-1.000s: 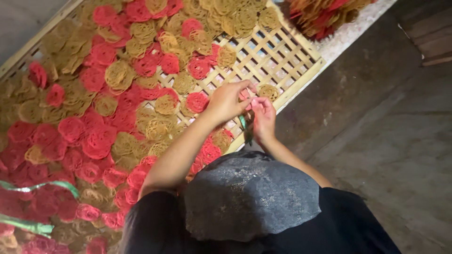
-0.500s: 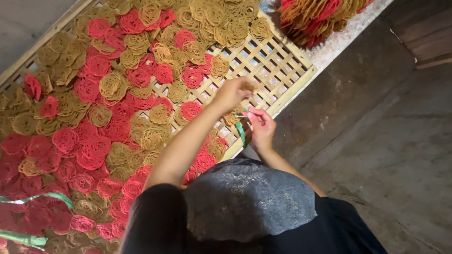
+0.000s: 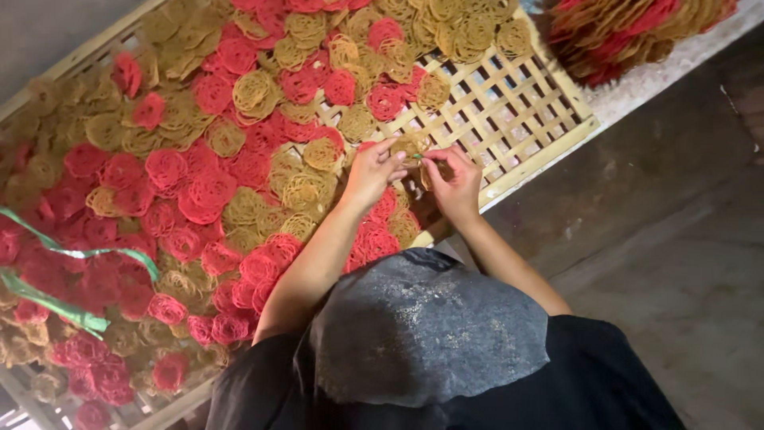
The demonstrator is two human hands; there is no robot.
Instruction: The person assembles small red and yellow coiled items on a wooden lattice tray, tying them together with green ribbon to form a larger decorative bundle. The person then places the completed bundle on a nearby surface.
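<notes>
Rack: a big lattice tray of pale wooden slats (image 3: 517, 119) fills most of the view, lying tilted across it; bare lattice shows only at its right end.
Load: red and tan coiled noodle-like discs (image 3: 199, 183) cover the rack in one crowded layer, many overlapping.
Floor: dark grey concrete floor (image 3: 676, 223) lies to the right of the rack.
Person: seen from above, a grey head covering (image 3: 422, 326) and dark top at the bottom edge, both forearms reaching up onto the rack.
Stack: a separate heap of red and tan discs (image 3: 629, 32) sits at the top right corner, off the rack.
Strips: green ribbon-like strips (image 3: 72, 275) lie across the discs at the far left.
Left hand: left hand (image 3: 372, 171) pinches a tan disc (image 3: 412, 147) with fingers closed on its edge, over the rack's near rim.
Right hand: right hand (image 3: 455, 185) closes on the same tan disc from the other side, fingertips nearly meeting the left's.
</notes>
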